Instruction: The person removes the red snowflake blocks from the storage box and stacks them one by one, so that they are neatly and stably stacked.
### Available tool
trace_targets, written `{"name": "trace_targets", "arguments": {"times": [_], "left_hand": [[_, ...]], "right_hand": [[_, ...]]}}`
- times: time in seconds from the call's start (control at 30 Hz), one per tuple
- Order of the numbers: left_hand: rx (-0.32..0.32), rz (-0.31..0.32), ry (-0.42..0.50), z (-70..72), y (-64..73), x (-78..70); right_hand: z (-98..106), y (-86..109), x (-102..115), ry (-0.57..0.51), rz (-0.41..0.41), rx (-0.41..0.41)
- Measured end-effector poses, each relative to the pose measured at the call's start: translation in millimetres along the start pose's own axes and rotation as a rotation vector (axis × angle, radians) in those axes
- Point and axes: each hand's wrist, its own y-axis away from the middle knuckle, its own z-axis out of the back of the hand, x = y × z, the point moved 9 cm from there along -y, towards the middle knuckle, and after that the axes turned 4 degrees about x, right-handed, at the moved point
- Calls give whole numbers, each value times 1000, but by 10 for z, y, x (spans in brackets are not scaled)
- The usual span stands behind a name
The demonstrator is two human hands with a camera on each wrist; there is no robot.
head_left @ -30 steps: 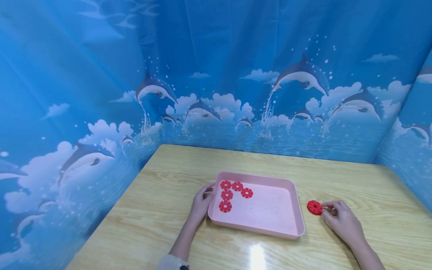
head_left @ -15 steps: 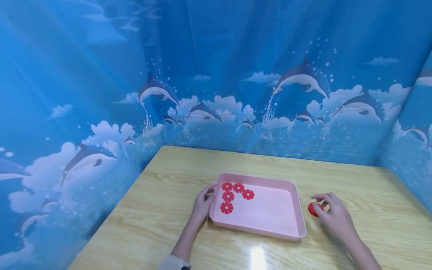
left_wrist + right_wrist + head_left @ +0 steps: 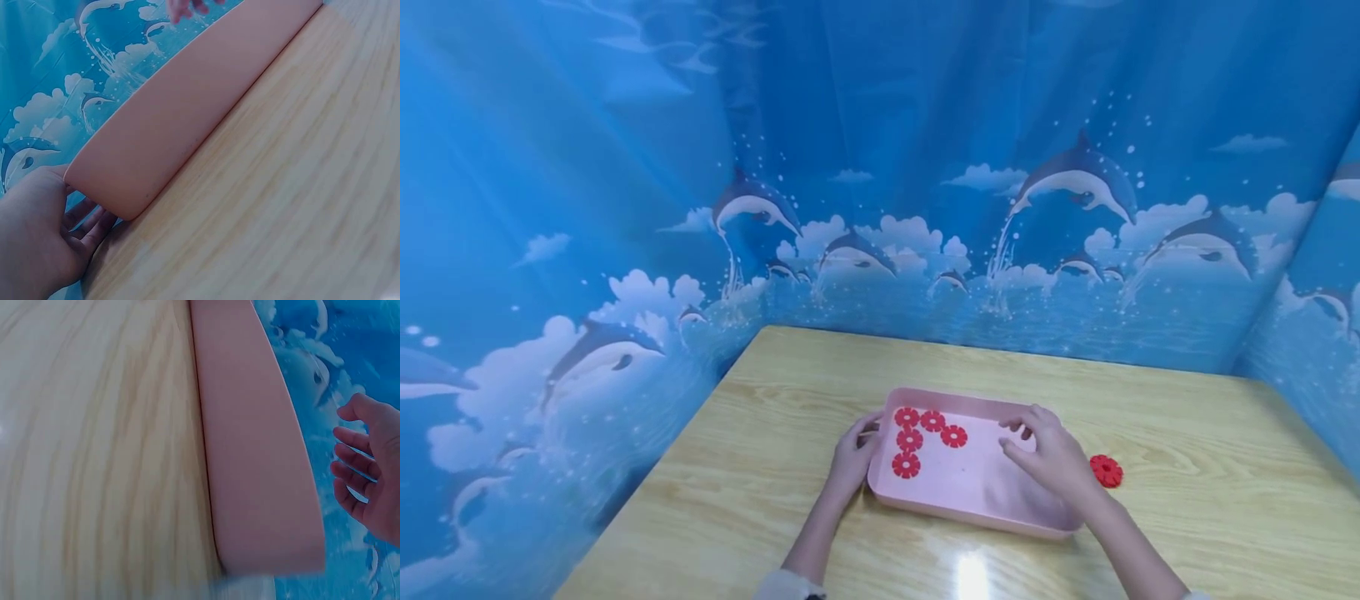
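- Five red notched discs [image 3: 915, 440] lie in the pink tray [image 3: 940, 475], toward ten o'clock; at least one outer disc [image 3: 1111, 477] remains outside, past three.
- Left hand [image 3: 850, 460] grips the tray's nine-o'clock end; right hand [image 3: 1052, 458], fingers parted, holds nothing visible above three.
- Wood-grain table [image 3: 760, 467]; dolphin-print backdrop [image 3: 880, 167] from nine through three.

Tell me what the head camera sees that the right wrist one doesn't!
Only the head view shows five red discs in the pink tray, at least one beside it, and the left hand. Only the right wrist view shows all five fingers of the right hand. Both show that hand, the tray, the wooden table and the dolphin curtain.
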Motion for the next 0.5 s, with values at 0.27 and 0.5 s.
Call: {"name": "trace_targets", "arguments": {"times": [0.27, 0.5], "left_hand": [[-15, -45, 17, 2, 8, -42], [-20, -6, -2, 5, 4, -22]], "right_hand": [[-535, -202, 335, -52, 18, 146], [-928, -287, 549, -60, 106, 254]]}}
